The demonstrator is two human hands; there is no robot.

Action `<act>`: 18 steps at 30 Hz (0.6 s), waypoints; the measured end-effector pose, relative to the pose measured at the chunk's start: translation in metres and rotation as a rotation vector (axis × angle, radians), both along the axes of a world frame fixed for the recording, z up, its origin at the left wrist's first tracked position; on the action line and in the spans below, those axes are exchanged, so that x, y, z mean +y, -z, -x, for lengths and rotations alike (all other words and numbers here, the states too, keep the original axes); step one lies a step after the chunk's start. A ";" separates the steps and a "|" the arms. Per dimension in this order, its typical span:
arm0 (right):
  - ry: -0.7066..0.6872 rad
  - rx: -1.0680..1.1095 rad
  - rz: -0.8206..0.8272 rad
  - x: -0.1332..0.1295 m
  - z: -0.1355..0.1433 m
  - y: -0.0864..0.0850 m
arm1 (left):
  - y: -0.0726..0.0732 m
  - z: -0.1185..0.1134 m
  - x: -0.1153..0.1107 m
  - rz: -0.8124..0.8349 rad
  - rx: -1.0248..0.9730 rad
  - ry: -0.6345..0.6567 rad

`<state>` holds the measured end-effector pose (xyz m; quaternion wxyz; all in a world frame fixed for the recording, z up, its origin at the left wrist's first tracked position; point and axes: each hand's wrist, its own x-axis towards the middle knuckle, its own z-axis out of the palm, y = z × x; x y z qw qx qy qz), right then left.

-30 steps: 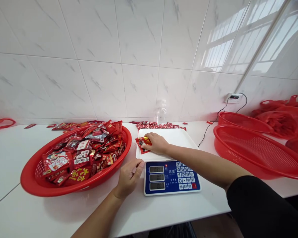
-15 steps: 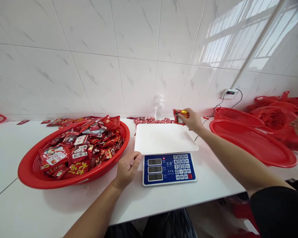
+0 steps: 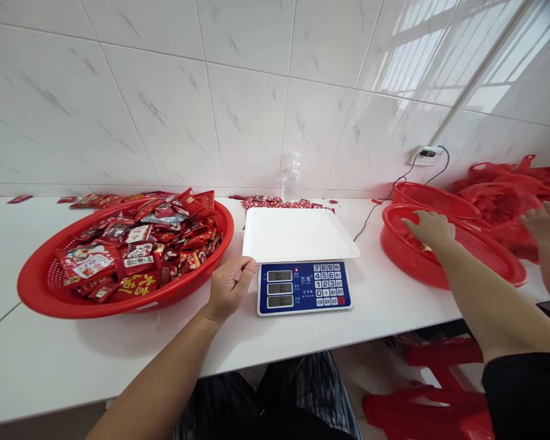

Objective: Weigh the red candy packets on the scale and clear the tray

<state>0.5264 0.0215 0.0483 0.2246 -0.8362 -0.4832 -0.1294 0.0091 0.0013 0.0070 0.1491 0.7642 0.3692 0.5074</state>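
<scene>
My left hand [image 3: 230, 288] is closed in a loose fist with nothing visible in it, its fingertips at the front left corner of the scale's white tray [image 3: 297, 235]. Below the tray, the blue scale panel [image 3: 305, 287] shows three displays and a keypad. My right hand [image 3: 428, 229] is over the near right red basket [image 3: 412, 269], fingers apart and holding nothing I can see. Partly hidden under it, some small packets [image 3: 424, 246] lie in that basket. To my left, a large red basket [image 3: 41, 293] is heaped with red snack packets [image 3: 137, 250].
Behind the scale stand a clear plastic bottle [image 3: 292, 178] and loose patterned red packets [image 3: 275, 203]. A black cord [image 3: 371, 211] runs to a wall socket [image 3: 425, 155]. Another person's hand [image 3: 547, 223] is beside red plastic bags [image 3: 499, 198]. A red stool [image 3: 444, 360] stands below the table.
My right hand has moved right from behind the scale to the right basket and let go of the packets it held. My left hand stays by the tray corner. The view has tilted down.
</scene>
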 end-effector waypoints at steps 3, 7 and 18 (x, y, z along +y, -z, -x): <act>-0.098 -0.008 -0.038 0.009 0.017 0.000 | 0.001 0.001 0.000 0.011 -0.008 0.010; -0.348 -0.042 -0.217 0.011 0.089 0.002 | 0.004 0.002 -0.002 0.007 -0.012 0.037; -1.640 0.084 -0.675 -0.068 0.341 0.053 | -0.063 0.022 -0.024 0.050 0.208 -0.056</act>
